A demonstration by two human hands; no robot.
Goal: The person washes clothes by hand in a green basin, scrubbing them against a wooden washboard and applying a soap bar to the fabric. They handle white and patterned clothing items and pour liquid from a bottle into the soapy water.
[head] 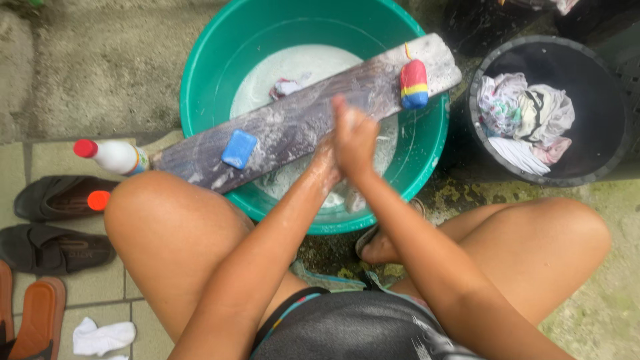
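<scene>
My right hand (pixel 357 137) is pressed flat against my left hand (pixel 325 167), which it mostly hides. Both are wet and soapy, and whether anything lies between the palms is hidden. They hover over the middle of a worn wooden washboard (pixel 300 120) lying slantwise across a green basin (pixel 207 73) of milky, soapy water. A blue soap bar (pixel 239 148) rests on the board left of my hands. A red, yellow and blue scrub brush (pixel 414 84) sits near the board's far right end. A small pale cloth (pixel 287 87) lies in the water behind the board.
A black bucket (pixel 600 107) at the right holds several crumpled clothes (pixel 527 120). A white bottle with a red cap (pixel 113 155) lies by the board's left end. Dark sandals (pixel 57 223), an orange-capped item (pixel 99 200) and a white sock (pixel 103 337) lie on the tiles at left. My knees flank the basin.
</scene>
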